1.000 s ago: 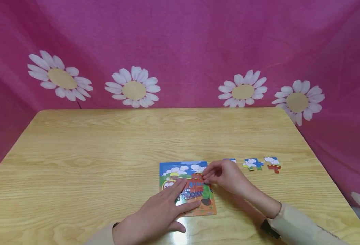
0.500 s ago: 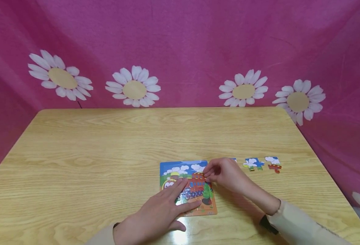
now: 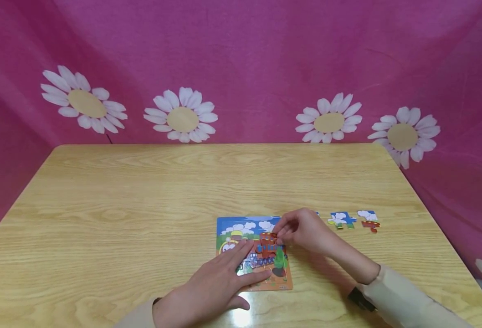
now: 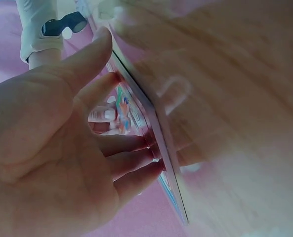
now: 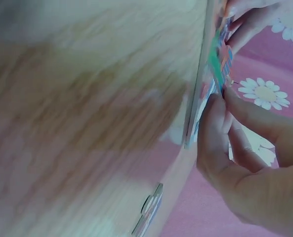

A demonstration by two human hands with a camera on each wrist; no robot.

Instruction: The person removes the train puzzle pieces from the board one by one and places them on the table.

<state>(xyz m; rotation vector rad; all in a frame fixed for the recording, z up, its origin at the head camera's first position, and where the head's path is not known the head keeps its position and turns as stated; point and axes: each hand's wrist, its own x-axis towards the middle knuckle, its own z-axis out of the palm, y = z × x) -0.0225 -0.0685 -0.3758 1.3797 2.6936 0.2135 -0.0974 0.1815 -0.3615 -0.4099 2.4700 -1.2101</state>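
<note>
A puzzle board (image 3: pixel 286 286) with a cartoon vehicle picture, clouds and a green tree lies near the front of the table. My left hand (image 3: pixel 214 280) rests on its lower left part, fingers spread and fingertips touching the surface; the left wrist view shows the palm (image 4: pixel 62 138) above the board. At the board's right side, my right hand (image 3: pixel 308 232) pinches a red puzzle piece (image 3: pixel 268 247) with blue markings between thumb and fingers. In the right wrist view that puzzle piece (image 5: pixel 227 61) stands tilted over the board. My left fingers hide part of the picture.
Right of the board lie loose puzzle pieces: a blue-and-white one (image 3: pixel 340 219), and a white cloud with red part (image 3: pixel 368 216) farther right. Another blue bit (image 3: pixel 317 213) is mostly hidden behind the right hand. A pink flowered cloth (image 3: pixel 249 68) hangs behind the wooden table (image 3: pixel 142 191).
The red piece in my right fingers has shifted slightly, and more of its outline shows above the board. My left hand stays in place. The head view has moved a little.
</note>
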